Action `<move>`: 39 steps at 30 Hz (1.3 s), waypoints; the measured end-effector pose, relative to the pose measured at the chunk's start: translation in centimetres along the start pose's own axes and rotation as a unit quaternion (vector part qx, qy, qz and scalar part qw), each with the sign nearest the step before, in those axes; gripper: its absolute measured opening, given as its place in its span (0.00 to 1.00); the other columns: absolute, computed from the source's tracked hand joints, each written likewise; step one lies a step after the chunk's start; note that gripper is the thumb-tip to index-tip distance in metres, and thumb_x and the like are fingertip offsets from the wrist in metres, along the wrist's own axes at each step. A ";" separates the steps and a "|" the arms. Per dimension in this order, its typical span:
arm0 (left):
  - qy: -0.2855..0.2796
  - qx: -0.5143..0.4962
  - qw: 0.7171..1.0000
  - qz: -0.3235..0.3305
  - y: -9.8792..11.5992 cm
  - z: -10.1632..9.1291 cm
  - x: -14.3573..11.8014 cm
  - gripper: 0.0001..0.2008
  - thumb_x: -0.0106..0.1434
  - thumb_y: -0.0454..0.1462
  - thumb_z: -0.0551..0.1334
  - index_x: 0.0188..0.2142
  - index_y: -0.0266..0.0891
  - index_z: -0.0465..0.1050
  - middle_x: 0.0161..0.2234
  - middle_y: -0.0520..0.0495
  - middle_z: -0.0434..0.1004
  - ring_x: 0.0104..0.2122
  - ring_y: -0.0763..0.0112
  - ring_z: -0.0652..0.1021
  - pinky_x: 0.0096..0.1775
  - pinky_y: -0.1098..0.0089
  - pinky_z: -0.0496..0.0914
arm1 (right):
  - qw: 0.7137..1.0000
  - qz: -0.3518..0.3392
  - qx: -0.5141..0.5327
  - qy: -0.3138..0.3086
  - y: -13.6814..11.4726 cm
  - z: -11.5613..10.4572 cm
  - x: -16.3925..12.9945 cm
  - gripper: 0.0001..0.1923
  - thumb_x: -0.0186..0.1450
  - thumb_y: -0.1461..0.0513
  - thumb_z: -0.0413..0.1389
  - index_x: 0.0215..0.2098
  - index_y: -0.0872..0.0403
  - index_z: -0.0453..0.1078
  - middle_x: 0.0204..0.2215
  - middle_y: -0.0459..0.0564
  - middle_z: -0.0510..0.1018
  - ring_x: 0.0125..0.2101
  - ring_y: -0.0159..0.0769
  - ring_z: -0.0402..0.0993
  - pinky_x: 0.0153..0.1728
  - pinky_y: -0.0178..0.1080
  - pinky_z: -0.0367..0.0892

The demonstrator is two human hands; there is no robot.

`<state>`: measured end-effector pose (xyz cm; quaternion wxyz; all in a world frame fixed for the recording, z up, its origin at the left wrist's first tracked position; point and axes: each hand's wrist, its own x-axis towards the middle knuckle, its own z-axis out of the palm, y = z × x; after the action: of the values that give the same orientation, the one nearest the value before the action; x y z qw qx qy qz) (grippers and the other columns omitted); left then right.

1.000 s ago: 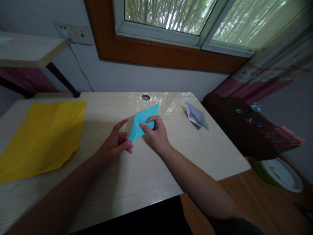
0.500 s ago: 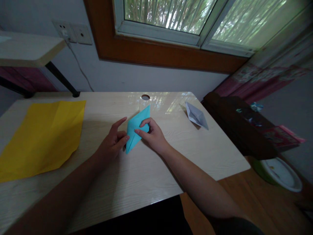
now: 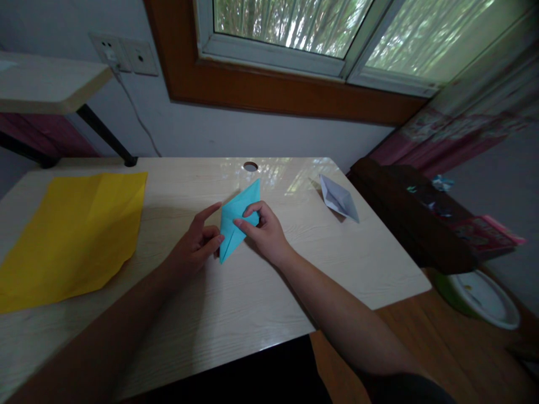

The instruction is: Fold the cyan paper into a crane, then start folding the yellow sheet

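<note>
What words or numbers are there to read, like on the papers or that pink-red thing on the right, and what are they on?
No text can be read.
Pink-red thing: pale marks, too blurred to tell if they are letters.
Blue paper, yellow sheet, grey folded paper: no writing seen.

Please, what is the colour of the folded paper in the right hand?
The folded paper is turquoise, best seen in the head view.
</note>
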<state>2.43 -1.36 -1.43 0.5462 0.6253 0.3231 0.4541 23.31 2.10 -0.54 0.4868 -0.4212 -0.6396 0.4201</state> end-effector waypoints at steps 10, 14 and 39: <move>-0.011 -0.047 0.998 -0.048 0.4 0.3 -0.2 0.39 0.68 0.34 0.64 0.70 0.52 0.44 0.29 0.59 0.72 0.27 0.75 0.79 0.34 0.69 0.78 | 0.996 0.016 0.054 0.068 0.5 0.1 0.4 0.14 0.62 0.55 0.66 0.37 0.48 0.65 0.25 0.40 0.64 0.25 0.32 0.59 0.27 0.36 0.57; -0.013 -0.065 0.997 -0.046 0.4 0.3 -0.2 0.39 0.68 0.34 0.65 0.70 0.51 0.44 0.30 0.59 0.72 0.27 0.74 0.80 0.33 0.70 0.78 | 0.995 0.016 0.058 0.079 0.6 0.0 0.6 0.14 0.62 0.55 0.65 0.37 0.48 0.64 0.26 0.41 0.63 0.26 0.32 0.59 0.27 0.36 0.57; 0.018 -0.056 0.996 -0.066 0.2 0.5 0.0 0.44 0.63 0.34 0.69 0.70 0.53 0.45 0.28 0.62 0.69 0.26 0.76 0.76 0.35 0.68 0.79 | 1.000 0.013 -0.012 0.009 0.2 -0.2 0.3 0.11 0.64 0.53 0.64 0.37 0.48 0.69 0.26 0.41 0.66 0.27 0.33 0.60 0.29 0.37 0.59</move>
<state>2.86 -1.60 -1.19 0.6030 0.5634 0.3473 0.4455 23.48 2.43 -0.59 0.4819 -0.4385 -0.6350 0.4151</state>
